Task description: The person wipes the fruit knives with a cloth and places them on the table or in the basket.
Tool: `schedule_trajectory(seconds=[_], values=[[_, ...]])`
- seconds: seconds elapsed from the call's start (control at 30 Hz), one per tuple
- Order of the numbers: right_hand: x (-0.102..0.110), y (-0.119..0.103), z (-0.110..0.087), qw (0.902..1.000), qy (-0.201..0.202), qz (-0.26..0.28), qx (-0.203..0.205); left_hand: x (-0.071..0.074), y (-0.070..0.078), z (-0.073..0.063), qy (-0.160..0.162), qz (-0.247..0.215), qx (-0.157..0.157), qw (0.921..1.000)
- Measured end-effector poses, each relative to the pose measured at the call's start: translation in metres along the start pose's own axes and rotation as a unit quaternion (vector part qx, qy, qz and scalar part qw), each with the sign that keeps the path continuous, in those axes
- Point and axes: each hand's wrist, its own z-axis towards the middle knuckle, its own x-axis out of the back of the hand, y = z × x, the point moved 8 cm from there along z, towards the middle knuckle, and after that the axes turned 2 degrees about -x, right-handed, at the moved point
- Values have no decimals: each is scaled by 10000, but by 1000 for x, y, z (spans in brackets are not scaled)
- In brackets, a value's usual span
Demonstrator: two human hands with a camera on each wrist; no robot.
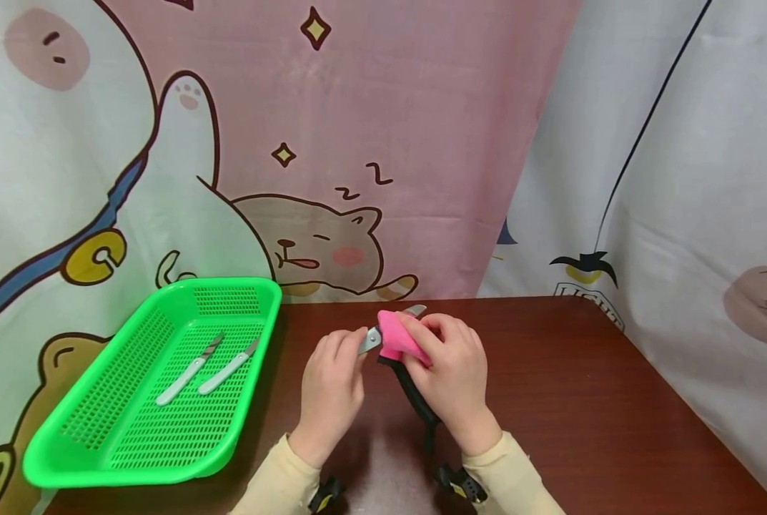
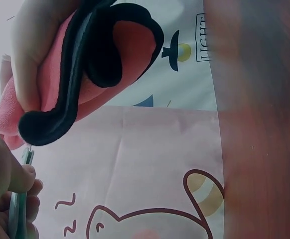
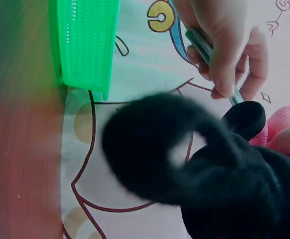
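Note:
My left hand grips the pale grey-green handle of a knife, and the thumb lies along it. My right hand pinches a folded pink cloth with black edging around the knife's blade. Past the cloth's far side, the metal tip shows in the head view; the middle of the blade is hidden in the folds. A black edging strip hangs below the right hand. In the left wrist view the handle points up toward the cloth. The right wrist view shows the black edging close up, blurred.
A green plastic basket with perforated walls stands on the left of the dark brown table. Two more knives, one beside the other, lie inside it with light handles toward me. A cartoon-printed curtain hangs behind the table.

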Motion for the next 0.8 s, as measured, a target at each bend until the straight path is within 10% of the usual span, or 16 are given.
schedule_trajectory(seconds=[0.8], values=[[20,34,7,9975,162,-178,-665,-1,1,0,-8,54,-52,10000]])
